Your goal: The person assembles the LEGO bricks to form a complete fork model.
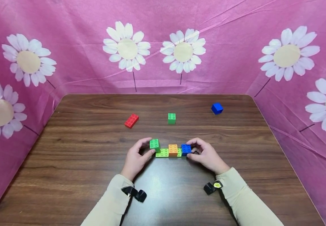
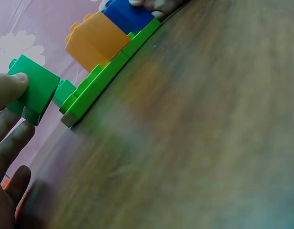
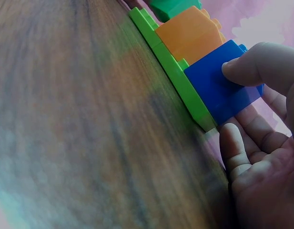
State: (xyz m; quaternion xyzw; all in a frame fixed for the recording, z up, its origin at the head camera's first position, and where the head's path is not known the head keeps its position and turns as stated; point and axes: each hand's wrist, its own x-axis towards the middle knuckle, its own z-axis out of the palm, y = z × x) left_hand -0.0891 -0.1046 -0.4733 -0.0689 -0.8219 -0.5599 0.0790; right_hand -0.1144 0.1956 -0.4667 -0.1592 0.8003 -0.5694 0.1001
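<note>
My left hand point(image 1: 136, 158) pinches a green brick point(image 2: 36, 88) between thumb and fingers. The brick is held just off the left end of a light green base point(image 1: 162, 153), tilted in the left wrist view. An orange brick point(image 1: 173, 150) sits on the base near its middle. At the right end stands a blue brick point(image 3: 222, 81), seated on the base beside the orange one with a small gap of studs between. My right hand point(image 1: 206, 155) grips that blue brick, thumb on its near face and fingers behind.
Farther back on the wooden table point(image 1: 95, 138) lie a red brick point(image 1: 131, 121), a second green brick point(image 1: 171, 118) and another blue brick point(image 1: 217, 108), tipped on its side. A pink cloth point(image 1: 154, 12) with white flowers hangs around the table's back and sides.
</note>
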